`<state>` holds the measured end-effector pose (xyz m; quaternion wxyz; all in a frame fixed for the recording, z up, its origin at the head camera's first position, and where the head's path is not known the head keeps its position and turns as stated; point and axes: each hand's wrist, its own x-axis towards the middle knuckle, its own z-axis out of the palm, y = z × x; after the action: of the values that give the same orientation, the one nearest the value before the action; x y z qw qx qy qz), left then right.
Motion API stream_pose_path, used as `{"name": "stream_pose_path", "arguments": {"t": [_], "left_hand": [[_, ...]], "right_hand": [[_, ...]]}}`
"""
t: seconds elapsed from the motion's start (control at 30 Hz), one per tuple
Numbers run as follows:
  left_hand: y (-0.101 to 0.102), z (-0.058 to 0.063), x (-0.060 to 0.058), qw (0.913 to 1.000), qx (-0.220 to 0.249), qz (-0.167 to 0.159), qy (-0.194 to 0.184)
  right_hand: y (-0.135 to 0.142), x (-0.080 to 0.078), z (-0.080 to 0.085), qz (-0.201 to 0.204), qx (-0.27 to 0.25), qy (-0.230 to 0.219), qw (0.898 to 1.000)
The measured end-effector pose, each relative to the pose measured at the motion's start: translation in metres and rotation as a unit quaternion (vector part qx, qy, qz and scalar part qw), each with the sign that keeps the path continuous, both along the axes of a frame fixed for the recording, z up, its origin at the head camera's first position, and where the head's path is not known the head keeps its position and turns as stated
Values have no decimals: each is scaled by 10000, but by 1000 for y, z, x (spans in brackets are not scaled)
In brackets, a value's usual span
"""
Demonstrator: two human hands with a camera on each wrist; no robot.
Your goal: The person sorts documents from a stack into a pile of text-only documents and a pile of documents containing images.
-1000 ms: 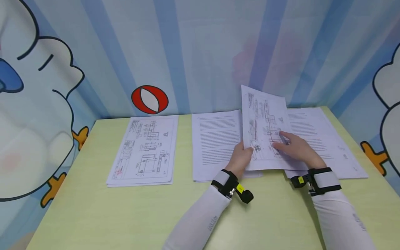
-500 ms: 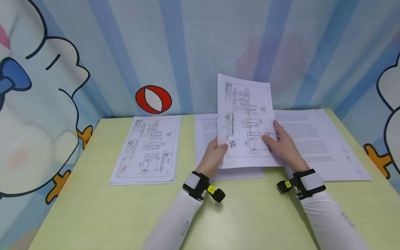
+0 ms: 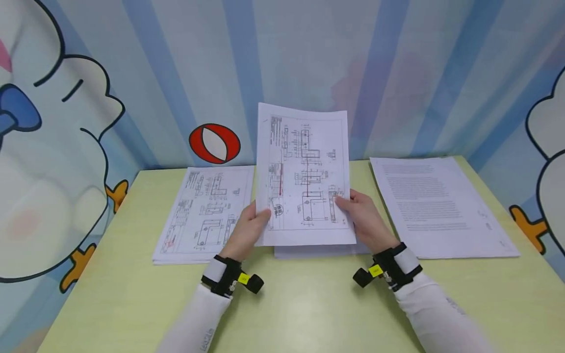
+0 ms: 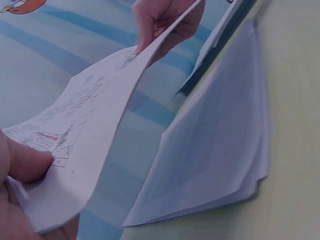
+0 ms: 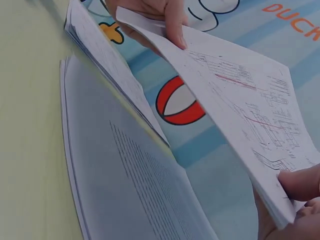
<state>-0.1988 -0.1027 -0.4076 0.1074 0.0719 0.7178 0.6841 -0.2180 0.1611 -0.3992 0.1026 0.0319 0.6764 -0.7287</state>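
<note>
Between both hands, a thin stack of paper sheets with technical drawings and red lines is held up, tilted, above the table. My left hand pinches its lower left edge, thumb on the front. My right hand grips the right edge the same way, its thumb lying on the printed face. In the left wrist view the held papers bow slightly. Beneath them, largely hidden in the head view, lies the middle paper stack; its printed text shows in the right wrist view on the stack.
A stack of drawings lies on the left of the pale yellow table, partly covered by my left hand. On the right lies a stack of text pages. A printed cloth backdrop rises behind the table's far edge.
Both hands have moved left with the held drawings, from above the right-hand stack to over the middle one. The right hand has shifted to the right edge, and the sheets now face forward more squarely.
</note>
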Motion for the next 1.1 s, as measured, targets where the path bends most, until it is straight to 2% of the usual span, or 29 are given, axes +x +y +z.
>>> {"name": "stream_pose_path", "arguments": {"t": [0.2, 0.37, 0.47, 0.57, 0.67, 0.8, 0.93, 1.0, 1.1], "left_hand": [[-37, 25, -2, 9971, -627, 189, 377], [-69, 41, -3, 9918, -1080, 464, 501], [-91, 47, -2, 9846, -1484, 717, 576], [-111, 49, -1, 9734, -1986, 981, 592], [-129, 48, 1, 9614, -2427, 1195, 501], [-151, 42, 2, 9485, -2912, 1197, 334], [-170, 32, 1, 9404, -3225, 1074, 12], [-178, 25, 1, 9369, -3318, 1086, -192], [-187, 15, 0, 9302, -3441, 1202, -439]], "right_hand": [[-40, -2, 9, -231, 242, 179, 9993], [-70, -9, 14, -107, 543, 318, 9980], [-89, -13, 16, 3, 819, 452, 9956], [-106, -15, 15, 88, 889, 548, 9945], [-120, -18, 11, 200, 925, 557, 9940], [-139, -20, 3, 640, 1251, 544, 9886], [-157, -19, -5, 1140, 1686, 531, 9776], [-165, -19, -10, 1234, 1845, 462, 9740], [-174, -20, -19, 1228, 1895, 349, 9736]]}}
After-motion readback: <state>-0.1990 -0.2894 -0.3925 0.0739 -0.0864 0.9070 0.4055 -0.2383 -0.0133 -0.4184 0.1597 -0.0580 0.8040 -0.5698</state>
